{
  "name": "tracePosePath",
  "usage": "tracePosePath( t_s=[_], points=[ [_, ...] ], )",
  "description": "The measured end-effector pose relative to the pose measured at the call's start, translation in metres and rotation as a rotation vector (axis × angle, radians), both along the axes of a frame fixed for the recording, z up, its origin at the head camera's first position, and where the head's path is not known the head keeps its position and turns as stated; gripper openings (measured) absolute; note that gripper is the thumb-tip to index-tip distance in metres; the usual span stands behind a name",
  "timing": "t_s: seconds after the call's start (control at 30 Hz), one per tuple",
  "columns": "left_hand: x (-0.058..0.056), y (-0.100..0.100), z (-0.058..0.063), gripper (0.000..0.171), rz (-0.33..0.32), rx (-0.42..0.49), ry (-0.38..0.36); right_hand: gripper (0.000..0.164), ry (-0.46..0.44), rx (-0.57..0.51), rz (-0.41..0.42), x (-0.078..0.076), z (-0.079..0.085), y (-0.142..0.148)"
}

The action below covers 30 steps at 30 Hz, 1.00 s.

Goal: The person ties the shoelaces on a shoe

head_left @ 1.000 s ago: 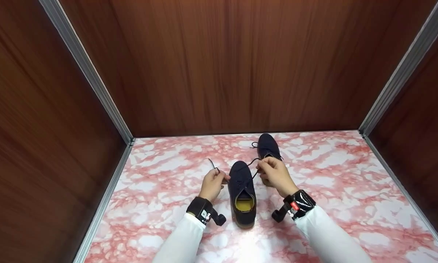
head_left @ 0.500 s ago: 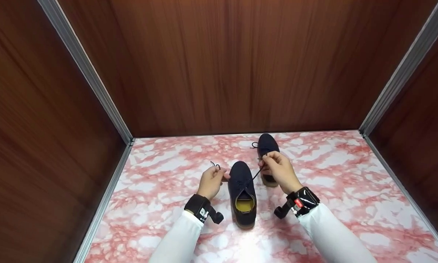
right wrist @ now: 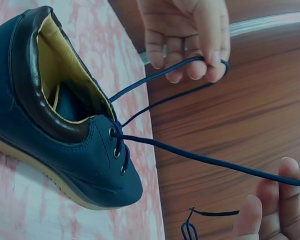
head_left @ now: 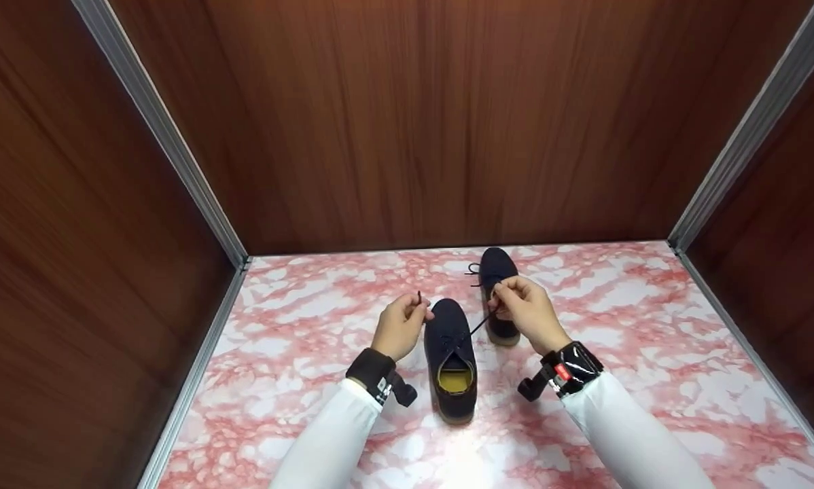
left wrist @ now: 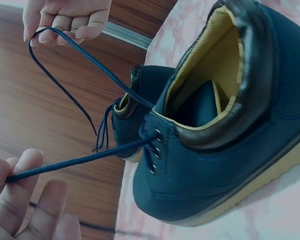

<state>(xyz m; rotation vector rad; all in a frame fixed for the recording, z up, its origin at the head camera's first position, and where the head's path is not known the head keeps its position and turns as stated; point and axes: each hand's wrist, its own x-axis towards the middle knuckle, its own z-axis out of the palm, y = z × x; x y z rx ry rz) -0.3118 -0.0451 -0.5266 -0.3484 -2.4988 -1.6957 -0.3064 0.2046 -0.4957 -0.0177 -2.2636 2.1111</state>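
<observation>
A dark navy lace-up shoe (head_left: 446, 329) with a yellow lining stands upright, its toe pointing away from me. Left of it, my left hand (head_left: 401, 327) pinches one end of its shoelace (left wrist: 85, 161), which runs taut from the top eyelet in the left wrist view. My right hand (head_left: 528, 314), farther right and over the second shoe, pinches the other lace end (right wrist: 205, 159) between thumb and finger. In the right wrist view the left hand's lace bends back in a loop at the fingertips. Both laces come out of the shoe's upper eyelets.
A matching shoe (head_left: 497, 263) stands farther back to the right, its lace tied in a bow and partly covered by my right hand. Brown wood-look panels (head_left: 407, 136) enclose the pink-and-white marbled surface (head_left: 298, 353) on three sides.
My right hand has moved right and slightly away from me, drawing its lace straighter. My left hand has shifted up a little, and less of its lace end sticks out. The shoes have stayed put.
</observation>
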Motion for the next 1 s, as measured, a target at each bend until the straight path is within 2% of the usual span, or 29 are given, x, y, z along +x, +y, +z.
tracePosePath(
  t_s=[0.3,0.53,0.67,0.83,1.0],
  points=[
    [0.002,0.02,0.012,0.015,-0.041,-0.074,0.085,0.016,-0.015,0.002,-0.007,0.001,-0.001,0.006],
    [0.003,0.029,0.012,0.018,-0.161,-0.036,0.129,0.018,-0.013,-0.007,-0.006,0.002,-0.002,0.01],
    [0.001,0.028,0.006,0.018,-0.158,-0.067,0.092,0.019,-0.02,-0.001,-0.012,0.002,-0.002,0.012],
    [0.0,0.021,-0.005,0.01,-0.117,-0.106,-0.016,0.02,-0.019,0.024,-0.006,0.003,-0.002,0.015],
    [0.0,0.015,-0.011,0.01,-0.088,-0.199,-0.071,0.022,0.004,0.058,0.012,0.002,-0.001,0.02]
  ],
)
